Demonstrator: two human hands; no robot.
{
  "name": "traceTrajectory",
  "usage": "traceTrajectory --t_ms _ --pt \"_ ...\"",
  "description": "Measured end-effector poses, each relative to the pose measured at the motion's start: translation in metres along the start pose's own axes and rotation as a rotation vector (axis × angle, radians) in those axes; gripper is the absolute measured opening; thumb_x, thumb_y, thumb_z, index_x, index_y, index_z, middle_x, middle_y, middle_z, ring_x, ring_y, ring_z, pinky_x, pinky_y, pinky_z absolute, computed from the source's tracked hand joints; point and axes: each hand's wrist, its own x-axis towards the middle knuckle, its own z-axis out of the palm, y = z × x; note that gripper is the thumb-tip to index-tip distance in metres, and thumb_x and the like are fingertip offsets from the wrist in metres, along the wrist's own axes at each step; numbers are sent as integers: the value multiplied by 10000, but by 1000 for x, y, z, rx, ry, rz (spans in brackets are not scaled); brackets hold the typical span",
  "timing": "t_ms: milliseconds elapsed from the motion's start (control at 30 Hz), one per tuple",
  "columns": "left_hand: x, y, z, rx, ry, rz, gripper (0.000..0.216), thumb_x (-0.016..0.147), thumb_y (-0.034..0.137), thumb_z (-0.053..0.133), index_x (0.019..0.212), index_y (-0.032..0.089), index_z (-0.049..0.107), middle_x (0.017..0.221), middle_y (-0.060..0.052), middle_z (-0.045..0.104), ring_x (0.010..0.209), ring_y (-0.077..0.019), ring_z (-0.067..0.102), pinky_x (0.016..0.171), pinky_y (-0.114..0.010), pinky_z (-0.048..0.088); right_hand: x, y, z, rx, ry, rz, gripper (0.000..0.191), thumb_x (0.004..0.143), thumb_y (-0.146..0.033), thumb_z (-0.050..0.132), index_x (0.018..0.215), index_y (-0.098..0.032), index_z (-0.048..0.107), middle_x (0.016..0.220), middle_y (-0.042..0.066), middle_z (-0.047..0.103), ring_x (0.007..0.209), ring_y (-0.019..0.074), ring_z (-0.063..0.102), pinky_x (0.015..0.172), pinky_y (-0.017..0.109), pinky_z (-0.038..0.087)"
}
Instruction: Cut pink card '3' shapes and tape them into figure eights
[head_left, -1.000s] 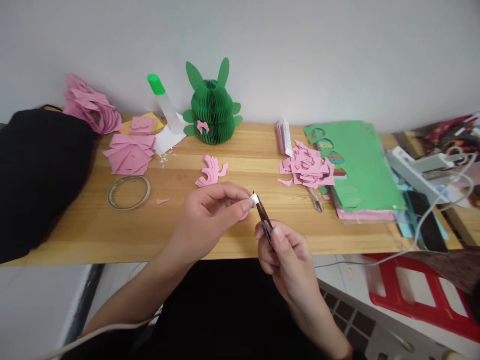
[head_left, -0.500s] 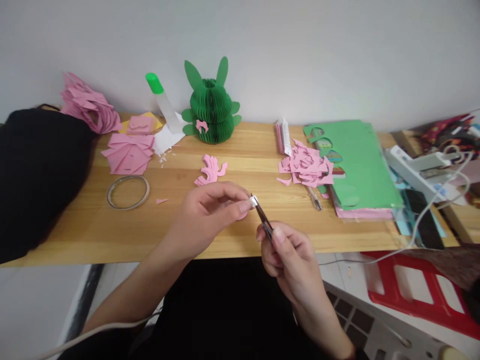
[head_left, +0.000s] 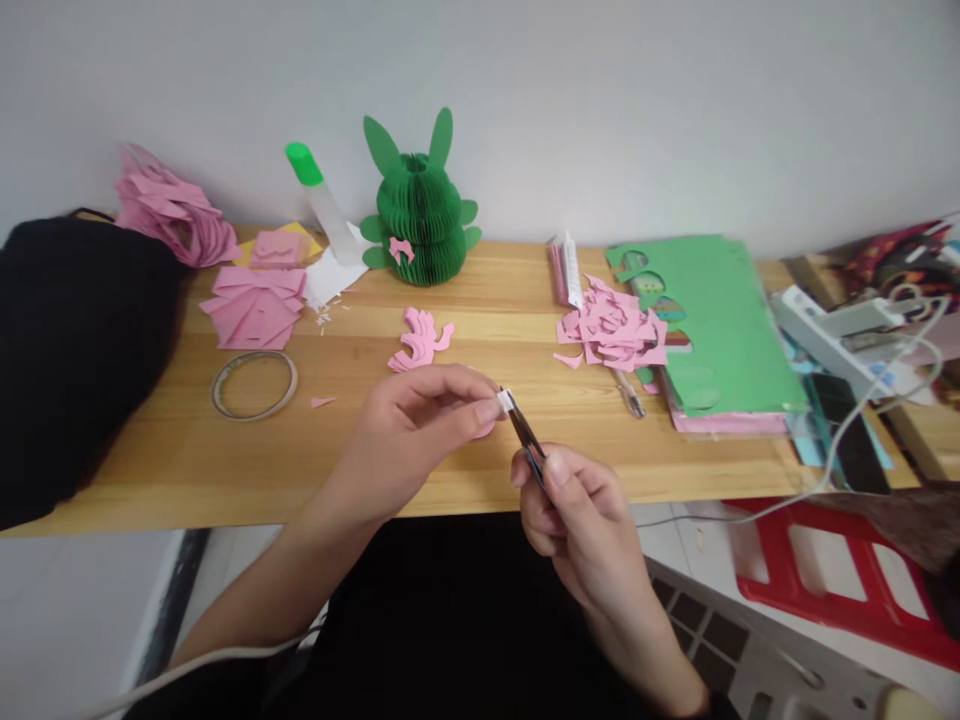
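My left hand pinches a small white piece between thumb and forefinger. Dark tweezers are in my right hand, their tips touching the white piece. Whether it is paper or tape cannot be made out. A bit of pink paper shows below my left thumb, mostly hidden. Just beyond that hand lies a stack of pink paper cutouts. Behind them stands a green honeycomb paper figure with two ears and a pink bow.
On the left are a tape roll, folded pink paper, a green-capped glue bottle and a black cloth item. To the right lie pink scraps, a pen, green sheets and a power strip with cables.
Both hands stay almost in place, with the tweezer tips still at the white piece. The view has shifted very slightly; nothing else has visibly moved.
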Motion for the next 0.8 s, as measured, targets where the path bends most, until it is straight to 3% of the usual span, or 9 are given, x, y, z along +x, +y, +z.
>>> traceTrajectory --t_ms 800 --pt "-1 -3 1 -19 17 24 108 777 137 752 766 243 769 765 27 720 714 -78 639 657 -155 537 0 0 1 19 18 15 368 890 -509 642 762 -164 632 474 -113 290 394 23 144 357 157 141"
